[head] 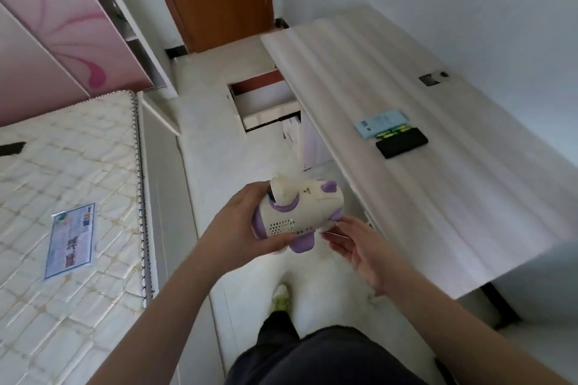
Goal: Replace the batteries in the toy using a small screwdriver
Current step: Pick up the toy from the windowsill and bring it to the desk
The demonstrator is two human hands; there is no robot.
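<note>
**Toy in hand, standing between bed and worktop**

I hold the toy (pixel 297 212), a cream plastic body with purple ears and feet, in the air in front of my waist, well short of the worktop (pixel 422 191). My left hand (pixel 240 225) grips it from the left end, fingers curled under it and thumb over the top. A speaker grille of small holes faces me on the toy's side. My right hand (pixel 356 247) is at the toy's right end, palm up, fingers nearly straight and relaxed, fingertips touching the underside near a purple foot; it grips nothing.

Beyond the toy, on the worktop: a black tray (pixel 402 142) with green batteries (pixel 394 132) along its far edge, a light blue pack (pixel 381 122) touching it on the far side. I cannot tell whether a screwdriver lies there.

Left of the toy: bare mattress (pixel 68 212) with a printed label (pixel 70 239). Beyond the toy, under the worktop's edge, an open drawer (pixel 266 106).
</note>
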